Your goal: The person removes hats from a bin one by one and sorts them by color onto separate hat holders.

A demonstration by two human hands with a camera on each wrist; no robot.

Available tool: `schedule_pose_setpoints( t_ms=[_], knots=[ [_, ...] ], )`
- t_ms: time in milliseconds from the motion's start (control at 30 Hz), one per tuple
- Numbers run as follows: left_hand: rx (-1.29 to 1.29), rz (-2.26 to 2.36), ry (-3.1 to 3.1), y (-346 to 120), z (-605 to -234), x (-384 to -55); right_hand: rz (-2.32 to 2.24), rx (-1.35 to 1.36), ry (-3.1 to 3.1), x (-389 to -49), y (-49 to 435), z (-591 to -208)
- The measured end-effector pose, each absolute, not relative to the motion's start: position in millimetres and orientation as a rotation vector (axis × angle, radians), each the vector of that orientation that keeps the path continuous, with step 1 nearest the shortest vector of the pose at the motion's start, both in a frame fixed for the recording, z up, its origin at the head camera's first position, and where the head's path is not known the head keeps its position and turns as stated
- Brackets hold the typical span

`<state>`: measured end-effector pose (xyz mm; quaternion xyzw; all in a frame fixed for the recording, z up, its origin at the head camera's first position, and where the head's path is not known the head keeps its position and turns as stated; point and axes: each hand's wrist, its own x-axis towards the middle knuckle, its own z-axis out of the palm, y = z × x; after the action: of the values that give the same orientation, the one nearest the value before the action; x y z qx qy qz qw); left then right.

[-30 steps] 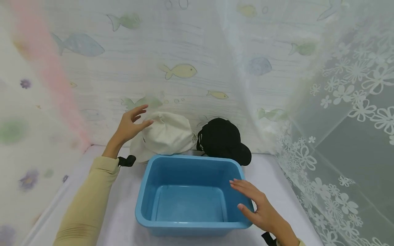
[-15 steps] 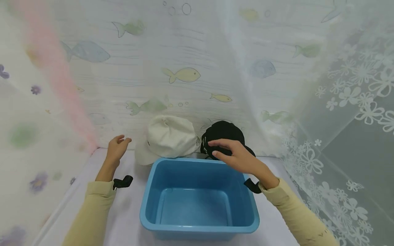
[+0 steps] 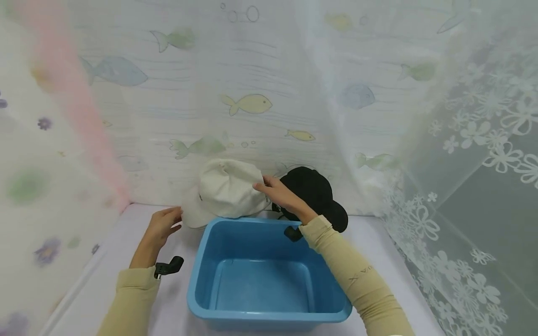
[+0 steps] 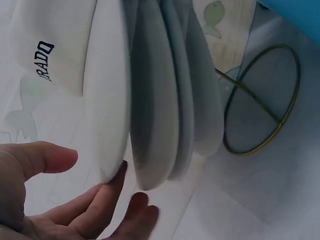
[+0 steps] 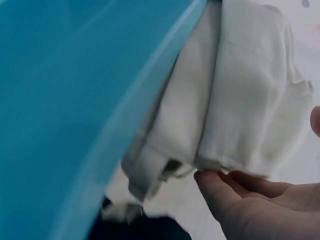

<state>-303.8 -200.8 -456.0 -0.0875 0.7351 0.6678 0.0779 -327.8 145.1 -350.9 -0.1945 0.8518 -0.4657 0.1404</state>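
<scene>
A stack of white baseball caps [image 3: 229, 189] stands against the back curtain, brims toward the left. In the left wrist view several brims [image 4: 107, 100] hang side by side, and the outermost cap carries dark lettering. My left hand [image 3: 160, 227] is at the brim end, fingertips right at the outermost brim's edge and thumb apart from it. At the caps' other end, my right hand [image 3: 286, 196] reaches over the basin. The right wrist view shows its fingertips [image 5: 212, 187] at the lower back edge of the outermost cap [image 5: 250, 95], thumb held off.
A blue plastic basin [image 3: 269, 316] stands in front of the caps on the white-covered table [image 3: 168, 308]. A black cap [image 3: 311, 191] sits right of the white ones. A brass-coloured wire ring stand [image 4: 295, 95] shows beneath the white brims. Printed curtains hang at back and sides.
My right hand has moved from the basin's right side up and left, past the black cap, to the white caps. My left hand has dropped from above the white caps to their brims.
</scene>
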Motion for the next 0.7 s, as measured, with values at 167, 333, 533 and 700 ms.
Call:
schedule_pose_setpoints(
  t_ms=[167,333,533,700],
  knots=[
    [-0.340,2.138,2.144,-200,-461,-300,-1.441,-0.435,2.489,-335,131,-354],
    [-0.364,2.391,1.803,-202,-461,-303,-1.539,-0.394,2.537,-344,124,-348],
    [-0.274,2.398,1.663,-191,-463,-305,-1.839,-0.314,2.240,-356,125,-345],
    [-0.228,2.366,1.866,-183,-458,-309,-1.860,-0.319,2.228,-360,128,-346]
  ],
)
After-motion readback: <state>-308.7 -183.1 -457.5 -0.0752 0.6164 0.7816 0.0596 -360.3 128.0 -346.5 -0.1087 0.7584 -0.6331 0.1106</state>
